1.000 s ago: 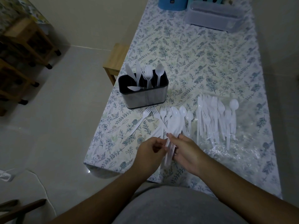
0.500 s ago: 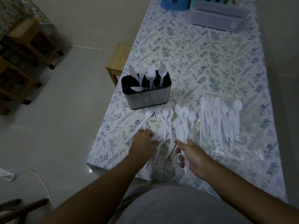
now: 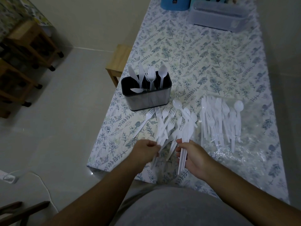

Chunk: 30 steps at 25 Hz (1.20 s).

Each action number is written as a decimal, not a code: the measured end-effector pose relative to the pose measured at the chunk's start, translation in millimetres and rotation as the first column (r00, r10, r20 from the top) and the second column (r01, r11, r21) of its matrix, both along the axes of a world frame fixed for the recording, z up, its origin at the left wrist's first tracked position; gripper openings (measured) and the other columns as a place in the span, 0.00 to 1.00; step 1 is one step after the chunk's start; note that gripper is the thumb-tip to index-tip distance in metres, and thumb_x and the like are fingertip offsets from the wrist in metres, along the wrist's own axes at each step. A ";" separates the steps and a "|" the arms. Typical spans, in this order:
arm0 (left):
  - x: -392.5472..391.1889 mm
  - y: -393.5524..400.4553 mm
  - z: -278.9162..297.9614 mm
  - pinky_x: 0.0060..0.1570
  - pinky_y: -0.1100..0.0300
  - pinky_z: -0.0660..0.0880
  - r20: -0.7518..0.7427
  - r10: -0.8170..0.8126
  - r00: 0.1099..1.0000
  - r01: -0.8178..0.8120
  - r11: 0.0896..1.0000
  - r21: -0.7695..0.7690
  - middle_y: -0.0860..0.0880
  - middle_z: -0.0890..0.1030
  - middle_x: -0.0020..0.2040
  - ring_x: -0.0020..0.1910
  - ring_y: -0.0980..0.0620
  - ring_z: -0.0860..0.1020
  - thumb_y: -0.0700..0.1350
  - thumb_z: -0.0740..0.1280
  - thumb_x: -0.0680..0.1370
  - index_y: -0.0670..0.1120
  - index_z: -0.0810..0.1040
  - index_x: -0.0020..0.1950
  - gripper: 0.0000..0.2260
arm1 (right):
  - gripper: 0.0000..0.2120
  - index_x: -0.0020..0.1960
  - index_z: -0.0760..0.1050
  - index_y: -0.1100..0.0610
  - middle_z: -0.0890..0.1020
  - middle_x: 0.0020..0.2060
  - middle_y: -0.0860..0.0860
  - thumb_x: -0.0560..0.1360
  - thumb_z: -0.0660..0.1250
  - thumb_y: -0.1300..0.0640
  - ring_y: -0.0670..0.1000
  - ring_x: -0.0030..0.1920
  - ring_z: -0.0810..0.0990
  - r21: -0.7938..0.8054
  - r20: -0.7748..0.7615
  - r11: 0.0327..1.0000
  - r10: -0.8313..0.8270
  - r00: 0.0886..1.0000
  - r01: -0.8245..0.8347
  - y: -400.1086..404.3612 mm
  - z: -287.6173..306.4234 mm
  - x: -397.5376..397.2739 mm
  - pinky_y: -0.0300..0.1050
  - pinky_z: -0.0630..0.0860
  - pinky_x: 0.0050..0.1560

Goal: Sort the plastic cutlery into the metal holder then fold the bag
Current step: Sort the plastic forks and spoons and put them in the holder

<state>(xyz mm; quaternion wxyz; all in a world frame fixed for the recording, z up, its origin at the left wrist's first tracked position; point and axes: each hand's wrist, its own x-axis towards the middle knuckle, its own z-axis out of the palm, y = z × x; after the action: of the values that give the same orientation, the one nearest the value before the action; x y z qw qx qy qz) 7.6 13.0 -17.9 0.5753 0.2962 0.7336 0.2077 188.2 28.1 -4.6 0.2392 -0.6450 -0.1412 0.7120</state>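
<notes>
White plastic forks and spoons (image 3: 169, 126) that were bunched between both hands a second ago are now fanned out loose on the tablecloth (image 3: 211, 66), just in front of the metal holder (image 3: 147, 98). Right hand (image 3: 193, 157) grips a bundle of handles, left hand (image 3: 145, 150) curls over a few more. Looks like sorting by type, and the bag (image 3: 236, 144) waits.

A home dining spot: a floral cloth (image 3: 203, 51) covers the counter, a wooden stool (image 3: 119, 61) stands beside it, with wooden shelves (image 3: 29, 44) on castors and a tiled floor (image 3: 65, 119).
</notes>
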 end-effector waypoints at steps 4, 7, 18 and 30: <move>23.4 -14.6 3.6 0.50 0.48 0.78 0.321 0.138 0.937 -0.105 0.988 -0.117 0.36 0.84 0.43 0.42 0.43 0.80 0.40 0.71 0.78 0.36 0.82 0.53 0.08 | 0.04 0.53 0.75 0.63 0.80 0.38 0.56 0.81 0.65 0.62 0.53 0.35 0.80 -0.008 -0.139 1.000 0.000 0.990 -0.002 -3.0 15.3 -6.0 0.47 0.78 0.33; 34.1 -21.3 5.5 0.56 0.42 0.78 0.373 0.109 0.921 -0.095 0.994 -0.055 0.33 0.84 0.50 0.45 0.40 0.83 0.41 0.72 0.77 0.36 0.81 0.53 0.09 | 0.02 0.50 0.75 0.67 0.84 0.40 0.60 0.80 0.65 0.67 0.58 0.44 0.84 0.018 -0.168 1.000 -0.020 0.986 0.023 -5.2 22.1 -4.3 0.57 0.83 0.48; 41.3 -15.6 9.5 0.48 0.49 0.83 0.176 0.163 0.971 -0.187 0.973 0.133 0.43 0.82 0.41 0.42 0.48 0.82 0.42 0.71 0.78 0.41 0.82 0.50 0.04 | 0.09 0.58 0.77 0.49 0.80 0.50 0.51 0.79 0.68 0.50 0.48 0.44 0.80 0.305 0.476 0.934 0.020 0.879 -0.186 -6.3 -0.4 9.9 0.41 0.74 0.39; -7.8 -23.9 -21.9 0.46 0.62 0.69 -0.525 -0.259 0.811 0.390 0.908 0.154 0.49 0.70 0.52 0.51 0.51 0.72 0.45 0.74 0.74 0.45 0.72 0.58 0.16 | 0.14 0.57 0.75 0.57 0.80 0.36 0.54 0.83 0.63 0.47 0.52 0.33 0.79 0.059 0.085 0.995 0.081 0.993 -0.087 -13.5 -1.3 9.0 0.48 0.75 0.36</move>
<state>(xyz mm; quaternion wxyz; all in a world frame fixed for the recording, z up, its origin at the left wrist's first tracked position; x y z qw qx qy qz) -0.2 -10.9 -39.8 0.3528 0.5322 0.7609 0.1154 197.2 14.5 -5.9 0.2231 -0.6594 -0.2001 0.6894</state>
